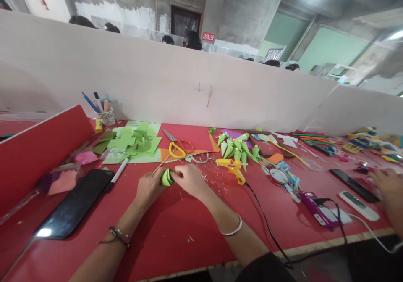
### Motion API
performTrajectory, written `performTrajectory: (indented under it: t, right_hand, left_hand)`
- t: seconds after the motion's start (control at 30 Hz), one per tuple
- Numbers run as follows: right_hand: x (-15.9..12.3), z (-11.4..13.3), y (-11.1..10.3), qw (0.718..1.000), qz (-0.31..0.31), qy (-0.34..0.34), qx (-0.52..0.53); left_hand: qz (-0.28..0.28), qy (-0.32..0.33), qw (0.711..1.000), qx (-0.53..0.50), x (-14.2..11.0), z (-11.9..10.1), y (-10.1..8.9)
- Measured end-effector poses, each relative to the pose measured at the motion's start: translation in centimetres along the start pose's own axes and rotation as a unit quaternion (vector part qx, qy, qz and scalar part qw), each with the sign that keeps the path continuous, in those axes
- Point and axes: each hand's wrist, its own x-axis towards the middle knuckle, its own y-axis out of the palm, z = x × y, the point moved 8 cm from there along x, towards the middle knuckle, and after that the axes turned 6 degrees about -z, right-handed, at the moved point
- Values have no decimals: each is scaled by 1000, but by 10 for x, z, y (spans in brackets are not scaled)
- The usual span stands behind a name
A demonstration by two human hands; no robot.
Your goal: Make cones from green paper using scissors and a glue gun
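Observation:
Both my hands meet over the red table [176, 227], rolling a small piece of green paper [166, 177] into a cone. My left hand [149, 187] grips it from the left with closed fingers. My right hand [189, 179] pinches it from the right. A pile of finished green paper cones [236, 147] lies just beyond my right hand, next to a yellow glue gun [231, 166] whose black cord runs toward the table's front edge.
Green paper squares [132, 143] and yellow-handled scissors [176, 145] lie behind my hands. A black phone [75, 202] and a white pen [119, 170] rest at the left, a pen cup [105, 114] by the partition. Another person's hand [390, 189] is at the right, near craft clutter.

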Motion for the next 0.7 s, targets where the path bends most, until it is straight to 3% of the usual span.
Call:
performTrajectory:
  t: [0.23,0.4,0.47,0.6,0.7]
  right_hand:
    - [-31,-31,-21,996,3,69,48]
    - [-79,-63,-32,990,8,133,38]
    - [-96,-73,-32,986,10,160,40]
    - [-117,-87,-30,980,12,195,39]
    - [-125,-93,-31,977,11,209,32]
  left_hand:
    - [51,-93,994,0,-2,22,7]
    - [-32,-223,974,2,5,63,-17]
    - [-31,-215,975,53,12,72,-20]
    - [0,-129,976,176,25,73,-14]
    - [5,-106,976,189,31,68,-12]
